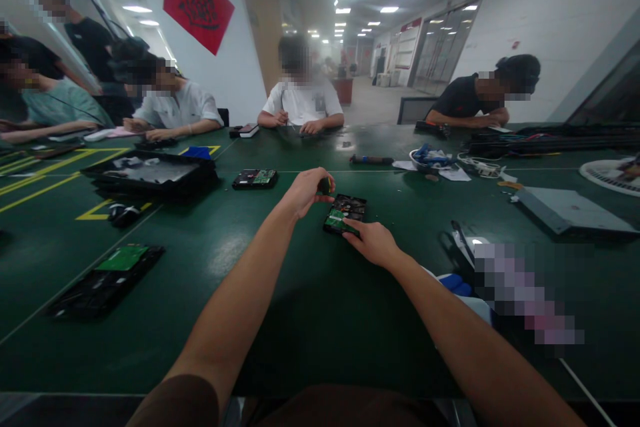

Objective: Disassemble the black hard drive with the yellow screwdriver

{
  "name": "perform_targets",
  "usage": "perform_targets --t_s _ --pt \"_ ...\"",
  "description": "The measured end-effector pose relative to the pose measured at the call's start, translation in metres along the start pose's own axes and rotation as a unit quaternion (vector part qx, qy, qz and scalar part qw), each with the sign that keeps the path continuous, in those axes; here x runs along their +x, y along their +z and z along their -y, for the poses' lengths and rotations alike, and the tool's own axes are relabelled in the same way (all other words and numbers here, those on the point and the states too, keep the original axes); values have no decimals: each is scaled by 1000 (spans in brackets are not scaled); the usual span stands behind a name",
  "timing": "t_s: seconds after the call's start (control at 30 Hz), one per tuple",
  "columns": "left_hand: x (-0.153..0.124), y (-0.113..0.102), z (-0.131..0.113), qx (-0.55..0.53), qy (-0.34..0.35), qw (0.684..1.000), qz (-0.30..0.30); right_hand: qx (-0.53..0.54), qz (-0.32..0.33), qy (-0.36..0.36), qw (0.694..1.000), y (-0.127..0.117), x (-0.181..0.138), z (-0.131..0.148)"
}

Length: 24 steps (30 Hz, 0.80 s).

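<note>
On the green tabletop in front of me lies a hard drive [351,205], black with a green circuit board showing on its upper face. My right hand [374,240] grips its near right edge between thumb and fingers. Just above its far left corner, my left hand [311,192] curls round a small dark handle [327,185] with a yellow-green mark. Whether the lower end of that handle touches the drive cannot be made out. A second drive with a green board [254,178] lies farther off, left of my left hand.
A black tray [150,170] and a black housing with a green board [107,280] lie to the left. A dark-handled tool [371,159], a bowl of blue items [430,159] and a flat metal case [575,210] are on the right. Several people sit across the table.
</note>
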<state>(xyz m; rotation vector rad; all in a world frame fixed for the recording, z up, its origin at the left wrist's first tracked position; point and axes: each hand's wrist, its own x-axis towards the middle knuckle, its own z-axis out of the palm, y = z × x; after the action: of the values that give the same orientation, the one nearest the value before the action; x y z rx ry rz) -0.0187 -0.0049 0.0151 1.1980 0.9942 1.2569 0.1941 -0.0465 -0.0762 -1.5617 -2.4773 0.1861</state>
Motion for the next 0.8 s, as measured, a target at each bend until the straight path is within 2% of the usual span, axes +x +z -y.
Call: perform_targets --t_s 0.17,0.4,0.63,0.8 --pt "-4 1 -3 46 23 999 -15 1 7 7 1000 -3 -1 2" --pt "0 1 -1 -39 -32 999 -17 -2 -6 -3 1000 1 0 0" --pt "5 -5 3 38 23 998 -41 1 -4 -2 1000 2 -1 -1" --pt "3 -4 2 2 -14 1000 -7 8 6 7 1000 -1 -1 1"
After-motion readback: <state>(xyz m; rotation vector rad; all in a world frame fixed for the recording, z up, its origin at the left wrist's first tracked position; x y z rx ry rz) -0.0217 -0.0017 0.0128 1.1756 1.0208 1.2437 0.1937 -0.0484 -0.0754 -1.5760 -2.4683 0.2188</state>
